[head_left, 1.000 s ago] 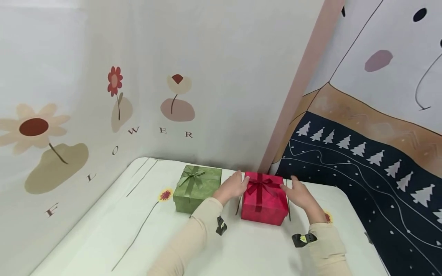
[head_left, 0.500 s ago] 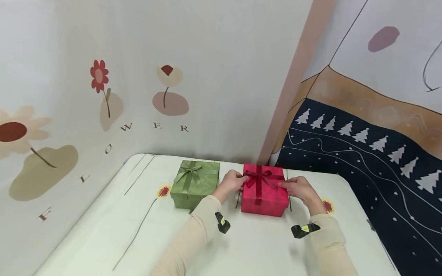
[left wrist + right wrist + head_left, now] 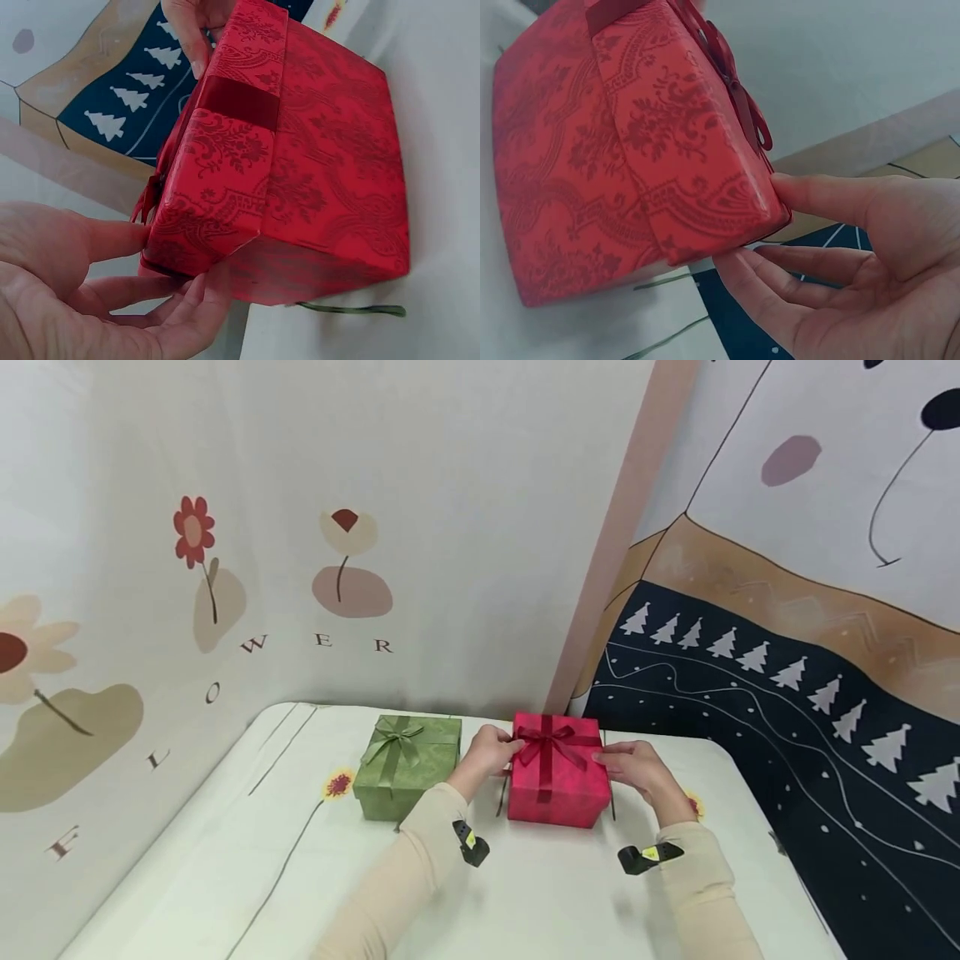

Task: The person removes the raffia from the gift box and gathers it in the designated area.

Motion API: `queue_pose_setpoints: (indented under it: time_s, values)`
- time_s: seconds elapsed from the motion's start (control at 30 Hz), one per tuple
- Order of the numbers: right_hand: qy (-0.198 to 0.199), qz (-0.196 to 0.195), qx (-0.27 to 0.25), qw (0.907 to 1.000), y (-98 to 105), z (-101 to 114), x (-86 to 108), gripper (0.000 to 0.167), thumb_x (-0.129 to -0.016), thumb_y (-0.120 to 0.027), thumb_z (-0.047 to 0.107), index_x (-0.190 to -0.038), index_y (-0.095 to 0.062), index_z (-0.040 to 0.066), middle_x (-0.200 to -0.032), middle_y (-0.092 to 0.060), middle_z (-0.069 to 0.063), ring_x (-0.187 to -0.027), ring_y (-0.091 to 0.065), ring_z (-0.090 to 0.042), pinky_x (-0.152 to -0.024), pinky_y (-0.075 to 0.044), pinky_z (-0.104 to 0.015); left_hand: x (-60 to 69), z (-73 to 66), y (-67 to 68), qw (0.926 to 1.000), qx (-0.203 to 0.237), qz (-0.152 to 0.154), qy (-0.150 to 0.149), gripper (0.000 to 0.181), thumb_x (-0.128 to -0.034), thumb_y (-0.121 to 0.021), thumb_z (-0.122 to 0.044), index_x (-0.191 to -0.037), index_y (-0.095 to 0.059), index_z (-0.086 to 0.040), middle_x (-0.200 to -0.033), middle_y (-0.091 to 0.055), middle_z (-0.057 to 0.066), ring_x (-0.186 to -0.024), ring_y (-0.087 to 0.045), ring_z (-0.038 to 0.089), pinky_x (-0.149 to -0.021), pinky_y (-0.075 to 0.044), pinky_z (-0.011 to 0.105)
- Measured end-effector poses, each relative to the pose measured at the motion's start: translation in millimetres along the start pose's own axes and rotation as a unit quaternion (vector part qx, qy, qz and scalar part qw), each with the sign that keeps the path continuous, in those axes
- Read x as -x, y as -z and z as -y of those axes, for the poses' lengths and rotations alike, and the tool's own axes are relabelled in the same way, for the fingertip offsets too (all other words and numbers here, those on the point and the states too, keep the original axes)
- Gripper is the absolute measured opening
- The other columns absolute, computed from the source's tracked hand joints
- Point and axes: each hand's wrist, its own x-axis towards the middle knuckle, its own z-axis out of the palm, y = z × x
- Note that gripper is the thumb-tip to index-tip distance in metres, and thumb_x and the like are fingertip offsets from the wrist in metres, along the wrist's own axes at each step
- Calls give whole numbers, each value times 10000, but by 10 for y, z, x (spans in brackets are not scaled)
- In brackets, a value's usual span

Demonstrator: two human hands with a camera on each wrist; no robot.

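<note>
Squarely between the left hand (image 3: 487, 752) and right hand (image 3: 637, 766), the red patterned, boxy gift box (image 3: 551, 810) sits far on the white worktop (image 3: 540, 902), curled fingers pinching its lid (image 3: 217, 169) at both sides.

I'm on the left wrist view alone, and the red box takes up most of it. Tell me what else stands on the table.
Observer: A green box, to the left of the red box in the head view.
Operator: Describe its top.
Observer: A green bow sits on it.
Operator: Report on the right hand; I get only part of it, at my top edge.
Observer: In the right wrist view, its fingers are at the lid's right side, as the person sees it.
</note>
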Motion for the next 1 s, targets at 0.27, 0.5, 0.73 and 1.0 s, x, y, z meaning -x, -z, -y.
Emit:
queue_pose_setpoints:
  time_s: [0.27,0.5,0.73,1.0]
  values:
    - [-173,-152,64,9997,-7,61,-32,545,-1019,-641,155,-1423,-473,-169,-1393,-556,-327,-1216,-642,-389,-1050,-507,-448,-1,-57,11,9995,248,27,188,233,-1037,-624,-104,-1102,-692,110,-943,-680,150,-860,-682,218,-720,-633,364]
    - [-229,-260,121,9993,-23,98,-16,535,-1013,-653,167,-1409,-496,-157,-1355,-589,-311,-1145,-679,-359,-1004,-545,-416,4,-82,31,9996,267,-41,97,218,-1027,-632,-96,-1061,-697,109,-941,-685,159,-867,-700,229,-701,-633,357]
    - [-112,-319,183,9993,3,149,14,541,-1013,-653,173,-1410,-497,-160,-1360,-584,-317,-1143,-687,-358,-1003,-543,-417,-5,-153,31,9997,240,-44,14,194,-1017,-638,-80,-1042,-671,109,-962,-650,157,-848,-700,243,-676,-632,350]
    - [-59,-291,74,9995,29,153,60,526,-1007,-657,157,-1411,-511,-147,-1364,-593,-303,-1080,-716,-288,-972,-562,-379,47,-217,22,9999,-47,-90,-60,244,-1001,-669,-92,-1132,-706,110,-1009,-696,189,-829,-720,249,-691,-628,337]
